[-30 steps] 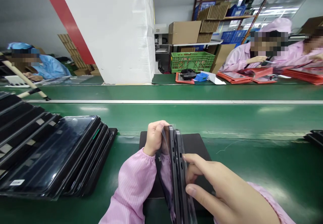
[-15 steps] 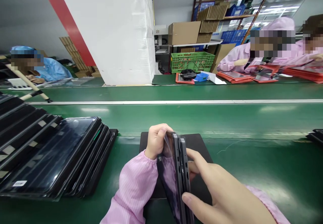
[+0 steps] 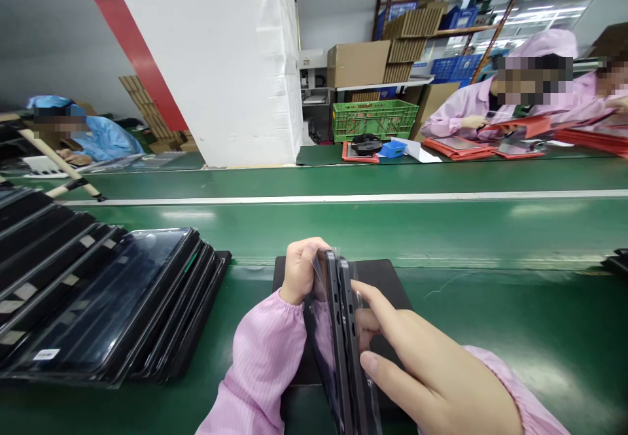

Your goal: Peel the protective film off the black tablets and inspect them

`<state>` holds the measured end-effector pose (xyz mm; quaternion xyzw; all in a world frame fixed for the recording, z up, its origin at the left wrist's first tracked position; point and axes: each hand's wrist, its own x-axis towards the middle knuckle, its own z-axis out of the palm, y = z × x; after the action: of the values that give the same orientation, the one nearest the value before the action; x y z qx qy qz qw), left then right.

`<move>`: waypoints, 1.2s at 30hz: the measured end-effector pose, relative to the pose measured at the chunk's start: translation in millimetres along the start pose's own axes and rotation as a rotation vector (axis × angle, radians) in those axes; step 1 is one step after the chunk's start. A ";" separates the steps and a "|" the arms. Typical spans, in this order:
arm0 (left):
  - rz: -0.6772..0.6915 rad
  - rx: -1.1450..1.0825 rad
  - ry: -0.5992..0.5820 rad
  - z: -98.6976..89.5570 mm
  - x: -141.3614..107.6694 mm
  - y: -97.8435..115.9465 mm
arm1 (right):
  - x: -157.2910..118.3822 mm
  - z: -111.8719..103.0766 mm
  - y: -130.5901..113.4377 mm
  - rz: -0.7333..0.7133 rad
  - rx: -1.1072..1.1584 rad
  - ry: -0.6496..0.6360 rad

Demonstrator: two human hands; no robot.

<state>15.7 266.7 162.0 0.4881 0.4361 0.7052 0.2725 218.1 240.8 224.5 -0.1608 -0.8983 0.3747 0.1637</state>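
On a black mat [image 3: 387, 284] on the green counter [image 3: 441, 232], two dark tablets [image 3: 338, 330] stand on edge side by side, sleeved in clear plastic film [image 3: 318, 271], with small openings showing along their rims. The left hand [image 3: 300, 270] wraps their top corner in a closed grip, fingers curled over the far side, a pink striped sleeve [image 3: 262, 363] gathered at the wrist. The right hand [image 3: 432, 369] lies on the near side, its fingertips [image 3: 367, 363] against the tablet edge and film; whether that grip closes on them I cannot tell. Just left of the mat lies a row of black tablets [image 3: 98, 304], overlapping and tilted, a small white label [image 3: 46, 354] on the nearest. Across the belt, a co-worker in a pink coat [image 3: 466, 114] sits at red trays [image 3: 458, 148], near a green plastic crate [image 3: 375, 120] and a cardboard box [image 3: 358, 65]; another in a blue coat [image 3: 110, 139] sits far left, beyond a white pillar [image 3: 235, 62].
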 end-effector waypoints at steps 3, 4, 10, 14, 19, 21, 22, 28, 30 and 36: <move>-0.019 0.007 0.026 -0.5 2.0 -1.0 | 5.4 -2.4 3.4 0.001 0.061 -0.047; -0.021 0.008 0.033 -0.6 2.6 -1.2 | 7.0 -2.9 4.2 0.010 0.080 -0.060; -0.027 -0.002 0.060 0.2 4.1 -3.4 | 11.1 -1.6 3.7 0.053 0.118 -0.040; -0.031 -0.010 0.062 0.7 4.0 -4.1 | 11.1 0.6 3.2 0.028 0.088 -0.004; -0.011 -0.003 0.068 1.4 3.1 -5.6 | 9.6 5.3 0.9 0.019 0.061 0.041; -0.008 -0.001 0.070 1.6 2.1 -6.3 | 9.0 8.0 -1.8 0.052 0.035 0.075; -0.010 -0.001 0.069 1.6 1.4 -6.6 | 8.7 9.3 -3.3 0.065 0.024 0.091; 0.055 0.005 0.048 1.1 -4.0 -7.9 | 9.2 11.7 -8.6 0.090 -0.025 0.116; 0.098 0.012 0.025 1.2 -5.5 -9.4 | 9.2 10.7 -8.1 0.093 -0.042 0.116; 0.157 0.011 0.034 1.5 -5.6 -9.8 | 5.8 8.9 -10.1 0.063 -0.060 0.145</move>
<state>18.7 267.3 151.1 0.5103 0.4050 0.7302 0.2060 207.6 230.9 226.9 -0.2205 -0.8895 0.3397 0.2115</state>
